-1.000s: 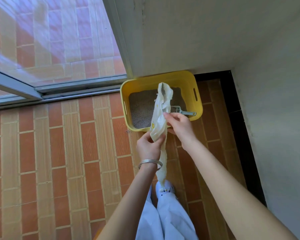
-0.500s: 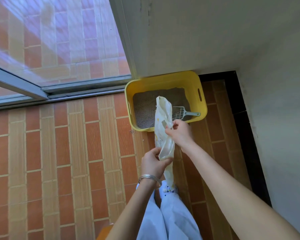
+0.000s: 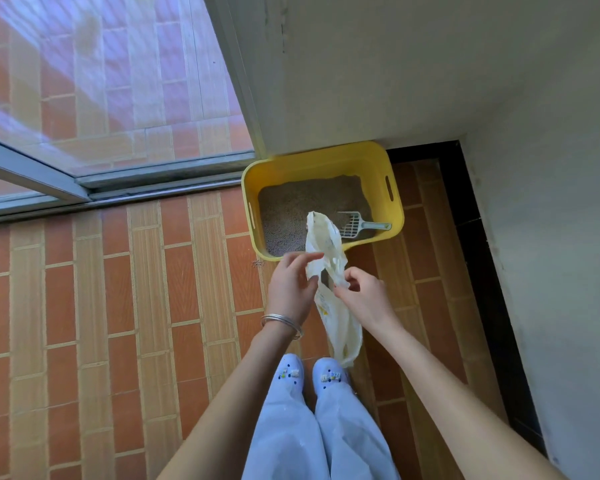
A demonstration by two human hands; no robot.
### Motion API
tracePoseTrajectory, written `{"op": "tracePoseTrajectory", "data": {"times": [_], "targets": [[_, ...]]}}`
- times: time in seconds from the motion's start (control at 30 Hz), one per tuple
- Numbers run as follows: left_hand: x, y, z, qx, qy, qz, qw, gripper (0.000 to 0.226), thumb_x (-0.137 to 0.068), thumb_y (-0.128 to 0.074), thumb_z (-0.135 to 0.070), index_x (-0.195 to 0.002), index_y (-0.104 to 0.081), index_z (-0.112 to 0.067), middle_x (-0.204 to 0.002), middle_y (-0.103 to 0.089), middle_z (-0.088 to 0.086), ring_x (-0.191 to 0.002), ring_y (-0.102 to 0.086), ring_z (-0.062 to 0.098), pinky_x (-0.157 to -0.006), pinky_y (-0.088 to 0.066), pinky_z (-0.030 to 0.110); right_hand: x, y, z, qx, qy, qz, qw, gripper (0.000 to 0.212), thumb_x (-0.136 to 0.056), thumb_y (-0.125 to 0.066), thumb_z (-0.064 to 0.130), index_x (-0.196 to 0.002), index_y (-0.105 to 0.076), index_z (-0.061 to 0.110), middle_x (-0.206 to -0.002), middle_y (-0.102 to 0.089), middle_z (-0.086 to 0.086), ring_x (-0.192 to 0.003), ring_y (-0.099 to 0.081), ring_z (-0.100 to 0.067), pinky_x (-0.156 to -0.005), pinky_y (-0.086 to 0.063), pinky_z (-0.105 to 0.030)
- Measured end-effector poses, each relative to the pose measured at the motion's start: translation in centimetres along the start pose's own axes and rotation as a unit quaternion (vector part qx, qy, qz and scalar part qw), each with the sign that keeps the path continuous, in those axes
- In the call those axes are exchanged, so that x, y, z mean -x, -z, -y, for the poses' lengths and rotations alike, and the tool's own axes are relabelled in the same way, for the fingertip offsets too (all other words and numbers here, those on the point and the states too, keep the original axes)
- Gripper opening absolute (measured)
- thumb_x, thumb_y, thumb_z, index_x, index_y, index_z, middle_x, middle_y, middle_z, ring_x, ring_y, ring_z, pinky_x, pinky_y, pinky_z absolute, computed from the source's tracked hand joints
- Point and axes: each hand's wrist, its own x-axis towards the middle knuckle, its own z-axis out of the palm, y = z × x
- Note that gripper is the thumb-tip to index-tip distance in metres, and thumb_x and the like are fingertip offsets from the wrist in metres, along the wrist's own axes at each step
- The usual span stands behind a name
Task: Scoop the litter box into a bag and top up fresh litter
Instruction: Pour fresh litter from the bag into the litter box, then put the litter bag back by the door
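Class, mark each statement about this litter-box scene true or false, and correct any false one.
1. Both hands hold the plastic bag. True: the left hand and the right hand pinch it near its top.
2. The scoop is in the right hand. False: it lies in the yellow litter box, with its handle at the right wall.
3. The litter box stands against the wall. True.
4. The box holds no litter. False: grey litter covers its bottom.
5. A bracelet is on the right wrist. False: it is on the left wrist.
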Motion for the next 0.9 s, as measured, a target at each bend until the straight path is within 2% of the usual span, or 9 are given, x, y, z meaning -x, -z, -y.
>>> {"op": "tracePoseTrajectory", "data": {"times": [0.1,0.2,0.27,0.37,0.47,0.53,0.57,0.67,0.9], "targets": [[0.4,2.2,-1.5,-0.158,-0.146,-0.02,0.976,0.056,-0.063,-0.082,-0.009,-0.115,-0.065,-0.022,-0.122,-0.056,0.011,-0.109,-0.053,0.032,-0.087,-0.046,0.039,2.7,2.8,1.6,0.043,0.062,-0.015,0.997,0.024,-0.083,-0.061,0.016,-0.066,-0.048,0.026,-0.063,-0.046,0.011,-0.056,-0.043,-0.003,-0.048,-0.034,-0.013],[1.6,4.8,-5.0,-0.258,-0.224,0.014,0.94,0.077,-0.051,-0.089,-0.027,-0.123,-0.06,-0.028,-0.134,-0.052,0.011,-0.124,-0.047,0.036,-0.096,-0.042,0.05,6.4,6.0,4.2,0.097,0.117,0.004,0.988,0.008,-0.084,-0.063,0.02,-0.08,-0.058,0.017,-0.073,-0.046,0.014,-0.074,-0.045,-0.004,-0.06,-0.032,-0.013],[2.6,6.5,-8.2,-0.285,-0.263,0.046,0.921,0.07,-0.053,-0.087,-0.036,-0.118,-0.062,-0.032,-0.135,-0.053,0.005,-0.128,-0.044,0.034,-0.102,-0.035,0.056,9.3,8.2,6.1,0.137,0.162,0.001,0.977,0.009,-0.084,-0.063,0.021,-0.083,-0.061,0.012,-0.07,-0.042,0.018,-0.078,-0.045,-0.01,-0.063,-0.033,-0.019],[4.6,9.0,-13.2,-0.303,-0.336,0.06,0.89,0.03,-0.057,-0.085,-0.038,-0.084,-0.072,-0.035,-0.11,-0.068,-0.009,-0.118,-0.056,0.022,-0.104,-0.03,0.06,13.7,11.9,8.6,0.191,0.202,-0.03,0.96,0.013,-0.083,-0.062,0.027,-0.085,-0.061,0.015,-0.069,-0.041,0.016,-0.074,-0.041,-0.006,-0.058,-0.029,-0.02],[7.3,11.0,-17.9,-0.262,-0.366,0.069,0.89,0.022,-0.054,-0.087,-0.027,-0.066,-0.07,-0.032,-0.075,-0.069,-0.017,-0.08,-0.067,0.004,-0.1,-0.038,0.056,18.3,15.7,10.4,0.224,0.211,-0.065,0.949,0.013,-0.081,-0.063,0.033,-0.086,-0.062,0.021,-0.081,-0.056,0.012,-0.077,-0.049,-0.006,-0.062,-0.042,-0.02],[9.2,12.1,-21.0,-0.238,-0.369,0.076,0.895,0.026,-0.051,-0.089,-0.024,-0.063,-0.068,-0.032,-0.067,-0.067,-0.018,-0.064,-0.065,0.001,-0.089,-0.052,0.045,21.3,17.8,11.6,0.247,0.215,-0.089,0.941,0.013,-0.079,-0.067,0.033,-0.085,-0.063,0.023,-0.082,-0.061,0.013,-0.078,-0.053,-0.006,-0.062,-0.043,-0.02],[10.1,12.5,-22.5,-0.231,-0.366,0.084,0.898,0.028,-0.049,-0.091,-0.024,-0.062,-0.068,-0.032,-0.064,-0.067,-0.017,-0.06,-0.064,0.002,-0.076,-0.058,0.035,22.9,18.7,12.1,0.257,0.219,-0.103,0.935,0.013,-0.077,-0.069,0.033,-0.085,-0.063,0.024,-0.082,-0.061,0.014,-0.077,-0.054,-0.005,-0.061,-0.041,-0.017],[12.6,13.7,-26.4,-0.229,-0.349,0.103,0.903,0.028,-0.047,-0.092,-0.023,-0.061,-0.069,-0.032,-0.06,-0.065,-0.017,-0.052,-0.06,0.003,-0.045,-0.049,0.018,27.5,20.5,13.6,0.269,0.222,-0.15,0.925,0.02,-0.072,-0.075,0.03,-0.085,-0.061,0.029,-0.081,-0.061,0.018,-0.074,-0.055,-0.001,-0.064,-0.036,-0.009],[17.4,15.7,-31.8,-0.244,-0.425,0.16,0.857,0.03,-0.044,-0.09,-0.02,-0.061,-0.068,-0.031,-0.058,-0.063,-0.016,-0.05,-0.058,0.004,-0.04,-0.041,0.015,34.9,20.4,15.4,0.256,0.197,-0.3,0.898,0.024,-0.059,-0.083,0.022,-0.075,-0.064,0.021,-0.07,-0.06,0.01,-0.062,-0.057,-0.01,-0.056,-0.044,-0.02]]}}
